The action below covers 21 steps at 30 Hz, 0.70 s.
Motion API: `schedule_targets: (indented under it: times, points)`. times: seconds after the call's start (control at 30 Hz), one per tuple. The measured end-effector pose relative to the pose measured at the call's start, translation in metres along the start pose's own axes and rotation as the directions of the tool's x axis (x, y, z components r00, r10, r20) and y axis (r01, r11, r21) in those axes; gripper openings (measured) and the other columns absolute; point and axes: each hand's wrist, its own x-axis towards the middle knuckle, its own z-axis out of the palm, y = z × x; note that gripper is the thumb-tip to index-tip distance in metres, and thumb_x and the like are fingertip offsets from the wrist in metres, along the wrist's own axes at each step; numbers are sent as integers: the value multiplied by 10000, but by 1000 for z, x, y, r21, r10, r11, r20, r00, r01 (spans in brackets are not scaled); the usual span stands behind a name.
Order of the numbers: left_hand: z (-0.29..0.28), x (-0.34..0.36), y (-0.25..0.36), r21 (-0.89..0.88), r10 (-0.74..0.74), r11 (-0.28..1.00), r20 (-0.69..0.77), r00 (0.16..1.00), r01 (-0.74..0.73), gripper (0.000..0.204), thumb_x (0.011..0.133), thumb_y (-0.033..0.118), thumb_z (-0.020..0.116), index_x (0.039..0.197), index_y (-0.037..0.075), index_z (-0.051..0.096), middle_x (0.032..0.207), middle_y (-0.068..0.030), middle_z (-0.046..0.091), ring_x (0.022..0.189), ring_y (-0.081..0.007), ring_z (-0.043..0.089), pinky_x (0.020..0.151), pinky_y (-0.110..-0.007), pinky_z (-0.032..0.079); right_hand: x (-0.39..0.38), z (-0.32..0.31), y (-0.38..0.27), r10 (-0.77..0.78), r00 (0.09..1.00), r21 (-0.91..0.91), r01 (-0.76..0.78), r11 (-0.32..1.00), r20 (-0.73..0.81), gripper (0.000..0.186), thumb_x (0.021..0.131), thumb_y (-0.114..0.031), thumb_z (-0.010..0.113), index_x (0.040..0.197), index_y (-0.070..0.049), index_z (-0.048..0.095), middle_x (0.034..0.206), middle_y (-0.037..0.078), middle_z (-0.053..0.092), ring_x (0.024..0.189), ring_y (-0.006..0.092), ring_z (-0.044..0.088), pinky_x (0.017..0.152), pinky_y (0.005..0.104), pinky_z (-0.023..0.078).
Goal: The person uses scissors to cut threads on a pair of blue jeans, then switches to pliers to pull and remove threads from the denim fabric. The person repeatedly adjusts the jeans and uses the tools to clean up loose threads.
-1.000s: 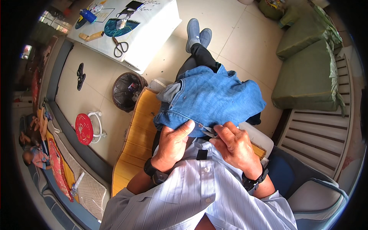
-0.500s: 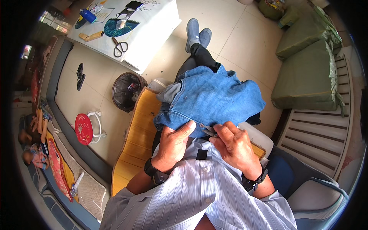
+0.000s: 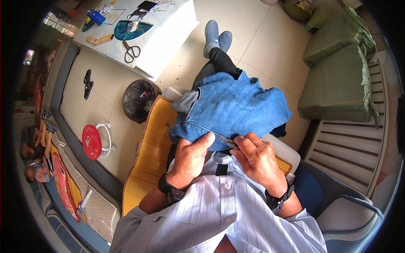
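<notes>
A blue denim garment point(image 3: 240, 105) is draped over my lap and thighs, with a grey piece of cloth point(image 3: 185, 102) at its left side. My left hand point(image 3: 189, 160) pinches its near edge, thumb lying on top and fingers folded underneath. From my right hand point(image 3: 258, 159) poke the blades of small metal thread snips point(image 3: 228, 141), pointing left with the tips at the denim edge near my left thumb. The blades look close together. My curled fingers hide the rest of the snips.
A white table point(image 3: 168, 42) at far left bears black-handled scissors point(image 3: 131, 51) and a blue container point(image 3: 96, 17). A lined wastebasket point(image 3: 139, 101) and red stool point(image 3: 91, 142) stand left. Two people point(image 3: 36, 162) are at far left. Green cushions point(image 3: 337, 84) lie right.
The snips' blades, spread apart half a second ago, have come together at the denim edge. Both hands and the garment stay almost where they were.
</notes>
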Motion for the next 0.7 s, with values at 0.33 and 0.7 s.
schedule_targets:
  times: [0.33,0.7]
  points:
    - [1,1,2,-60,-21,998,34,999,23,492,1017,3,666,1491,15,538,1457,-107,613,1340,-235,588,1186,-424,439,-1,1,5,25,999,74,-26,997,21,321,858,-43,841,1124,6,669,852,146,624,671,351,633,591,423,495]
    - [0,1,1,-135,-37,990,41,998,43,509,1013,-19,649,1505,17,521,1474,-129,598,1348,-271,589,1198,-462,441,-2,5,15,50,998,241,-59,969,45,286,886,-75,836,1102,27,679,849,140,636,724,307,632,657,395,492]
